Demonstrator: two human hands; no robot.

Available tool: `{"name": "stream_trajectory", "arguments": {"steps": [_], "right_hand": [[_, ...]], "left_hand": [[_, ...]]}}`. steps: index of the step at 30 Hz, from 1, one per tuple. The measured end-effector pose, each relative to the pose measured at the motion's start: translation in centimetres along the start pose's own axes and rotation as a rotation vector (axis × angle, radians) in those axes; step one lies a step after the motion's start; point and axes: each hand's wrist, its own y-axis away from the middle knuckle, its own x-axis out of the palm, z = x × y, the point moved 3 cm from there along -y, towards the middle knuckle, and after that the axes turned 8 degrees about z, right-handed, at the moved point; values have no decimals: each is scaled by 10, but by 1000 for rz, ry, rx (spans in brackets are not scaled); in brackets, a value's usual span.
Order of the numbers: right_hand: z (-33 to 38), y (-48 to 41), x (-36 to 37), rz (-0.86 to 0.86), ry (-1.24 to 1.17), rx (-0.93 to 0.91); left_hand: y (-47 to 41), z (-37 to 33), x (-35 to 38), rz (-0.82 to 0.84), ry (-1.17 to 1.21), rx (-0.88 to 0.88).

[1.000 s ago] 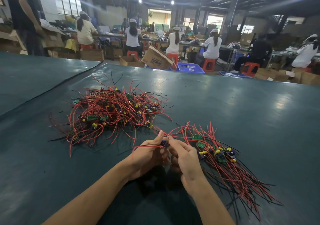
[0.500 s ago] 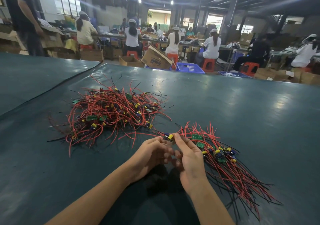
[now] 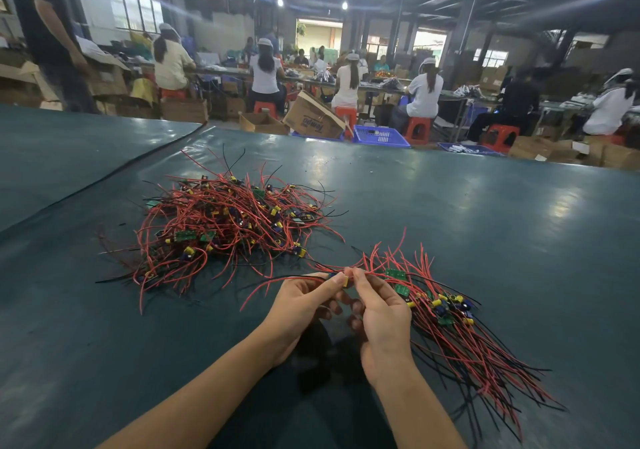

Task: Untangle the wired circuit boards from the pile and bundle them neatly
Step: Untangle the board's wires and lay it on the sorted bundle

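Both hands sit near the front-centre of the dark green worktop (image 3: 502, 227), fingertips meeting. The left hand (image 3: 301, 301) pinches a small wired board (image 3: 344, 280) btwn thumb and forefinger, other fingers curled under. The right hand (image 3: 384, 313) pinches the same board from the other side, fingers also curled in. The board shows a yellow part and a bit of blue. Its red and black wires (image 3: 263, 287) trail off to the left and droop toward the worktop.

Tangled pile (image 3: 225, 223): left of centre, farther back than the hands, lying on the worktop. Red wires loop every way, w/ some black ones and green boards and yellow/blue parts mixed in. A few red strands reach from the pile toward the hands; can't tell if they join the held board.

Sorted bundle (image 3: 460, 331): just right of the right hand. Boards are grouped at the hand end, and wires fan out roughly parallel toward the near right.

Bg: people seated on red stools (image 3: 419, 130) at benches, a tilted cardboard box (image 3: 313, 117), a blue crate (image 3: 379, 136).
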Motion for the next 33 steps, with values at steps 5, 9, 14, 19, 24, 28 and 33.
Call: {"name": "stream_trajectory", "arguments": {"steps": [5,9,14,19,24,28,33], "right_hand": [[11,-5,-8,-121,-132,-67],[19,-9,-16,-187,-140,-103],[31,-13,-36,-328,-226,-156],[36,-13,-43,-415,-268,-199],[36,-10,-41,-404,-210,-251],[31,-11,-33,-325,-139,-190],[12,0,-6,-103,135,-100]], "left_hand": [[-1,-4,-5,-86,-61,26],[-1,-6,-5,-60,-72,44],[-1,-9,-6,-41,-90,55],[0,-7,-4,-30,-100,64],[1,-4,-5,-37,-105,80],[1,-2,-6,-65,-71,75],[-1,-1,-2,-76,-78,80]]}}
